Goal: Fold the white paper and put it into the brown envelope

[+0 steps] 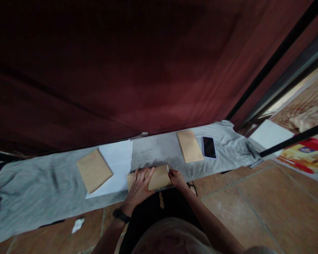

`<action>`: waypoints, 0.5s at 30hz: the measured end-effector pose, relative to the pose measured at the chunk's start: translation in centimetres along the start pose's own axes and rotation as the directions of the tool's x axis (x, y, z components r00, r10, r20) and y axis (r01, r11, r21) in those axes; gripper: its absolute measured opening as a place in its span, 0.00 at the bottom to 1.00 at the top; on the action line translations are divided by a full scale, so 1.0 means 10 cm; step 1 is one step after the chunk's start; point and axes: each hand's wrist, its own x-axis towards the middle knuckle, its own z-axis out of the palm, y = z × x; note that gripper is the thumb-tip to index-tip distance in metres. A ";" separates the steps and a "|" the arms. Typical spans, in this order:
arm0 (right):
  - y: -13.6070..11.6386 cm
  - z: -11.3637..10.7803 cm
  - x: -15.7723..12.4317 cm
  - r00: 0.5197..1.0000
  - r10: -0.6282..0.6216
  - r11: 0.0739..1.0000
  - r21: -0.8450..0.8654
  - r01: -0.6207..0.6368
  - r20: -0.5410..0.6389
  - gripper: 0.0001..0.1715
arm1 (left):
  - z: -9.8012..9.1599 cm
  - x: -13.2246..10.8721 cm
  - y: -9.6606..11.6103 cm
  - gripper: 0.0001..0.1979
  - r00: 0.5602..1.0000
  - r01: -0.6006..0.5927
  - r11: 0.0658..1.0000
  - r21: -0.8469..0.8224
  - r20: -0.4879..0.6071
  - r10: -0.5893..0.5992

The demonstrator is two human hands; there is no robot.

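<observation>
A brown paper envelope (158,178) lies across the near edge of the cloth-covered bench, right in front of my body. My left hand (141,183) rests flat on its left part, fingers stretched out over the paper. At the envelope's right end, my right hand (177,178) is closed on the edge, with a thin strip of white showing beside the fingers. To the left, another brown envelope (94,171) lies partly on top of white paper sheets (120,158). A stack of brown envelopes (190,146) is to the right, beyond my right hand.
A phone with a dark screen (209,147) lies right of the stack. Grey cloth (42,187) covers the narrow bench. A dark red curtain (148,88) hangs behind it. At the right stand a black pole (270,58) and a red-yellow box (307,155). Crumpled white tissue (77,225) lies on the tiled floor.
</observation>
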 end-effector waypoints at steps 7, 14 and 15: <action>0.01 0.04 0.05 1.000 0.001 0.995 0.102 -0.001 -0.005 0.08 | -0.08 0.10 0.01 0.49 0.999 -0.031 1.000 0.002 -0.007 0.031; 0.02 0.05 0.01 0.989 -0.047 0.986 0.153 0.069 -0.142 0.06 | -0.06 0.12 -0.01 0.49 0.999 -0.040 0.999 0.003 -0.009 0.040; 0.01 0.04 0.00 0.985 -0.062 0.983 0.162 0.089 -0.163 0.07 | -0.06 0.12 -0.01 0.49 0.999 -0.041 0.999 0.002 -0.010 0.041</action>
